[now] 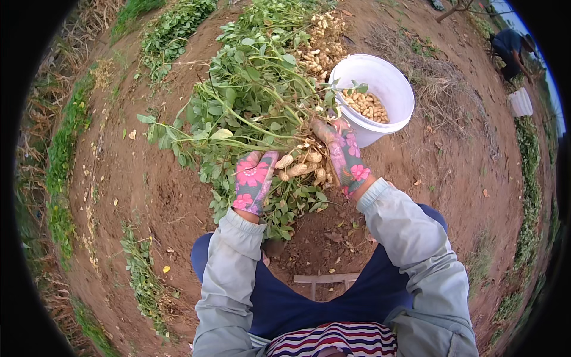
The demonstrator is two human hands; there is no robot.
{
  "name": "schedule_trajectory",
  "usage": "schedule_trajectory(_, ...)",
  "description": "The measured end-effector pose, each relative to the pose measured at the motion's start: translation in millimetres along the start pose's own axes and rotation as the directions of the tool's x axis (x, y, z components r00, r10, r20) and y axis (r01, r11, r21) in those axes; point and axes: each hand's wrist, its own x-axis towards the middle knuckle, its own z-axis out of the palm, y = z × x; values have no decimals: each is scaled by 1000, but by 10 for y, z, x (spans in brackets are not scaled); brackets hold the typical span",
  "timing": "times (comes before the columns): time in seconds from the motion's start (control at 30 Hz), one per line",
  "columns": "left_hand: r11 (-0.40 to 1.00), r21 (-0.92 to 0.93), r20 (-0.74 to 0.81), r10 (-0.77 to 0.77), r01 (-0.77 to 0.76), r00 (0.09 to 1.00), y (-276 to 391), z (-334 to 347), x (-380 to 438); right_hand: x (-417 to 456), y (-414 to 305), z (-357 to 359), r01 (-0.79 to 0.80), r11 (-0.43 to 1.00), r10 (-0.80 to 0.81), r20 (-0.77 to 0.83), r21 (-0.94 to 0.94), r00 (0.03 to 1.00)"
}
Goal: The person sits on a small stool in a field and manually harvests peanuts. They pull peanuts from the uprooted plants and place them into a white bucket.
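Observation:
My left hand [254,180], in a grey glove with pink flowers, is closed around the green stems of an uprooted peanut plant [250,120]. A cluster of pale peanut pods [303,167] hangs from its roots between my two hands. Against the right side of this root cluster lies my right hand [343,151], in a matching glove. Its thumb and fingers point away from me, and what they close on is partly hidden by roots and leaves. Just beyond it, a white plastic bucket [374,131] holds loose peanut pods [366,106] at its bottom.
More peanut plants with exposed pods [321,44] lie heaped ahead. Cut plants [142,276] rest on the brown soil at left. A low wooden frame [325,278] sits between my legs. Far right, another person [508,51] bends near a white bucket [520,102].

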Motion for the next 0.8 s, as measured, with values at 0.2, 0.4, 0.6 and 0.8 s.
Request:
schedule_trajectory(0.2, 971, 237, -138, 5, 28, 990, -18, -20, -63, -62, -89, 38, 233, 889, -229, 57, -394, 972)
schedule_trajectory(0.4, 959, -226, 11, -170, 168, 985, 302, 49, -110, -14, -59, -3, 241, 936, -230, 71, -255, 970)
schedule_trajectory(0.6, 944, -222, 179, -205, 242, 962, 254, 215, -165, -43, -64, 25, 420, 653, -405, 177, -630, 897)
schedule_trajectory(0.8, 974, -103, 327, -157, 200, 932, -67, 285, -107, 62, -64, -69, 431, 582, -301, 309, -690, 902)
